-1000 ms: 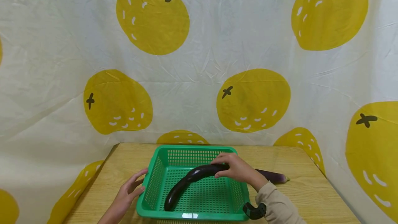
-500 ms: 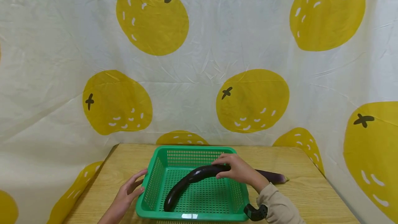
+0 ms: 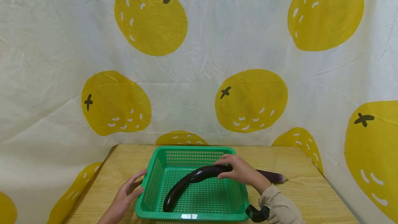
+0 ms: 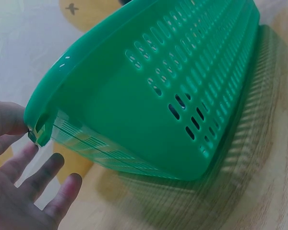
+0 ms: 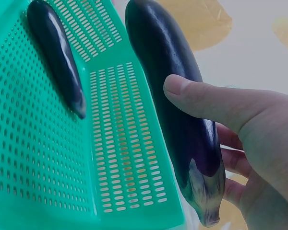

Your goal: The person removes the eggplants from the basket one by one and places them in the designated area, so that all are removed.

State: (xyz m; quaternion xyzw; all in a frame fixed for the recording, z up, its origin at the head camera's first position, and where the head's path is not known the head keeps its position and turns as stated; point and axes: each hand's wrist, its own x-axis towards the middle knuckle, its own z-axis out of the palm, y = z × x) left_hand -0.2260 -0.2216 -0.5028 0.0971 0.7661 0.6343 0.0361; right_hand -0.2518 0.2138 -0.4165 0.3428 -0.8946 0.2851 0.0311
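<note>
A green plastic basket (image 3: 191, 216) stands on the table. Inside it lies a dark, glossy eggplant (image 3: 174, 195), its near end toward the front left corner. My right hand (image 3: 239, 170) grips a second eggplant (image 3: 205, 173) between thumb and fingers, at the basket's right side. Its pale stem end (image 5: 205, 191) points back toward my wrist, while the dark end reaches over the basket. On the other side, the fingertips of my left hand (image 3: 125, 193) touch the left rim, fingers spread and fairly straight. The left wrist view shows them at the rim's corner.
The wooden table (image 3: 304, 196) runs back to a white cloth (image 3: 183, 89) printed with large yellow fruit, which hangs behind and at the sides. A black device (image 3: 257, 213) sits at my right wrist, close to the basket's front right corner.
My right hand and the gripped eggplant have shifted slightly to the right relative to the basket. The left hand stays at the rim, and the eggplant inside keeps its place.
</note>
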